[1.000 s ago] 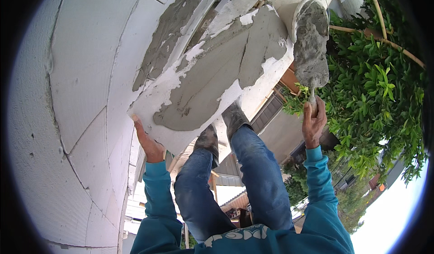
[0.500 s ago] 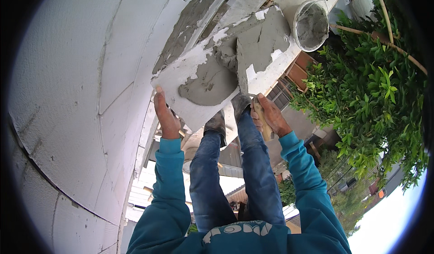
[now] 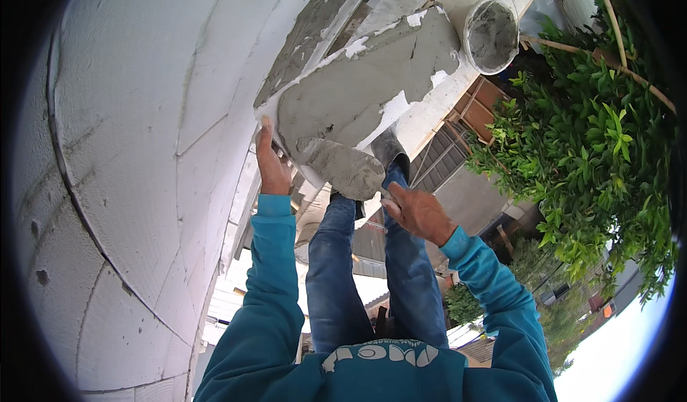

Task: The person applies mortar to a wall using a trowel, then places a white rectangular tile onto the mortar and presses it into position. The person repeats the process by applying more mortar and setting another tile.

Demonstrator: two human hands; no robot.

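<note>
One metal trowel [image 3: 340, 167] smeared with grey mortar is gripped in the right hand [image 3: 421, 214], its blade at the near end of one long white block [image 3: 395, 107], coated in grey mortar [image 3: 372, 80]. The left hand [image 3: 273, 167] puts its thumb at the block's corner; its grip I cannot tell. One round white bucket [image 3: 466, 33] stands by the far end. White lettering marks one teal sweatshirt [image 3: 401, 382].

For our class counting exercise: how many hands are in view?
2. The left hand has its thumb at the near left corner of the mortar-covered block; the right hand grips the trowel. No other hands show.
</note>
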